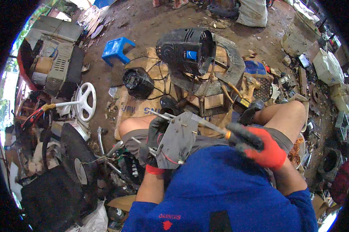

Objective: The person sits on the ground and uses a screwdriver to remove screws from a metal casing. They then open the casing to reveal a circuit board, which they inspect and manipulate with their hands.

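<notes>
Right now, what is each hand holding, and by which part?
The left hand holds a grey plate by its left side; the right hand, a long-shafted tool by its handle.

The grey metal plate (178,141) hides part of the left hand (154,136); the right hand (264,148) is blurred around a black-handled tool (228,134) (whether its tip touches the plate, I cannot tell); a white sack (253,14) is cut off by the view's upper edge
</notes>
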Demonstrator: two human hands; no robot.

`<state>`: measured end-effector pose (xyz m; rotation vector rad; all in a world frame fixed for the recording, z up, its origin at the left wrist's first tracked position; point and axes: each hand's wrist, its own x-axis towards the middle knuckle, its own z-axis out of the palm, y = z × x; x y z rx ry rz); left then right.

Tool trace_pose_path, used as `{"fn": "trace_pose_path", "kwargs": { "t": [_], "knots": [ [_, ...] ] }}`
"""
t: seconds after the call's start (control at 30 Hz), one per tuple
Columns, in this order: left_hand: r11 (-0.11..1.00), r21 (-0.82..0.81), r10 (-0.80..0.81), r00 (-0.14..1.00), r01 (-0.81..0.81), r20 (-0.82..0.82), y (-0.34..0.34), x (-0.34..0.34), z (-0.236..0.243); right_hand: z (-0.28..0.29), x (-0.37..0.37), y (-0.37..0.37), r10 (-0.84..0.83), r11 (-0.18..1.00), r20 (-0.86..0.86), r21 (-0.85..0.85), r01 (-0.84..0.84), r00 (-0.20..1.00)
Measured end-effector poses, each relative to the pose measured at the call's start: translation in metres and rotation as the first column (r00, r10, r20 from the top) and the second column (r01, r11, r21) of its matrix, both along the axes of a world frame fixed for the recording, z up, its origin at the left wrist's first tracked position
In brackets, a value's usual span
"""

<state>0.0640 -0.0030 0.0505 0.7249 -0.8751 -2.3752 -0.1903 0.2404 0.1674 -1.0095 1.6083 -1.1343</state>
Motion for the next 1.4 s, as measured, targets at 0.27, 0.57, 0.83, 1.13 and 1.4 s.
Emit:
{"fn": "trace_pose_path", "kwargs": {
  "t": [0.27,0.57,0.83,1.13,1.4],
  "knots": [
    [0.996,-0.054,-0.085,0.979,0.076,-0.188,0.006,-0.006,0.043,0.022,0.009,0.007,0.089,0.995,-0.180,-0.030,-0.096,0.980],
    [0.999,-0.038,0.026,1.000,-0.026,0.015,-0.001,-0.008,0.030,0.021,0.005,-0.002,0.090,0.996,-0.116,-0.007,-0.091,0.989],
    [0.976,-0.198,0.120,0.985,-0.093,0.126,0.011,-0.023,0.070,0.021,0.003,-0.001,0.083,0.997,-0.077,0.011,-0.083,0.994],
    [0.981,-0.176,0.120,0.964,-0.079,0.239,0.009,-0.025,0.072,0.020,-0.025,-0.010,0.069,0.942,0.496,0.254,-0.220,0.865],
    [0.997,-0.078,0.038,0.992,-0.028,0.122,-0.005,-0.007,0.036,0.019,-0.025,-0.017,0.165,0.932,0.528,0.192,-0.306,0.833]
  ]
}}
